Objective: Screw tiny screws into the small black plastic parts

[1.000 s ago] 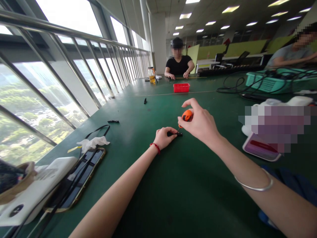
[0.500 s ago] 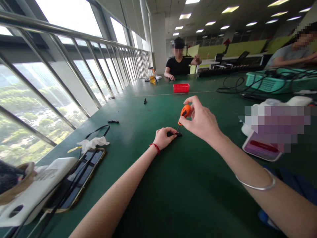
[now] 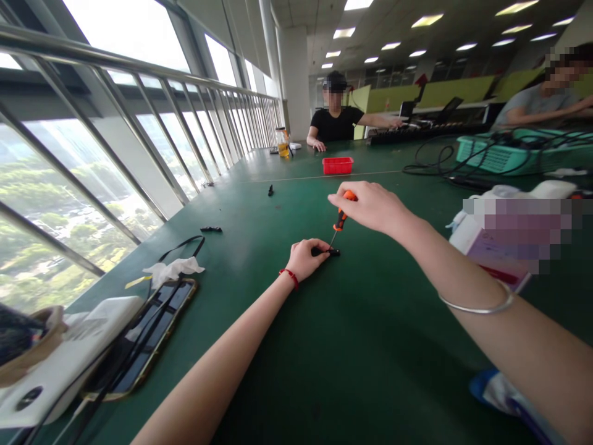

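Note:
My left hand [image 3: 306, 258] is closed on a small black part [image 3: 334, 253], pressing it against the green table [image 3: 259, 296]. Most of that part is hidden by my fingers, so its kind is unclear. In my right hand [image 3: 365, 207] is a screwdriver [image 3: 341, 220] with an orange and black handle; my fingers close round the handle's top end. The screwdriver leans slightly, and its thin shaft points down to the black part beside my left fingertips.
Farther off stand a red tray [image 3: 338, 165] and a teal basket [image 3: 500, 154] with cables. Small black pieces [image 3: 271, 190] [image 3: 211, 229] lie to the left. A phone [image 3: 152, 340] and a white object [image 3: 69, 358] sit near left. A purple-white package [image 3: 504, 241] is at right. Two people sit beyond.
My right hand has turned over the screwdriver's handle, from fingers at its side to a grip over the top. My left hand stays put. The person opposite has stretched an arm sideways.

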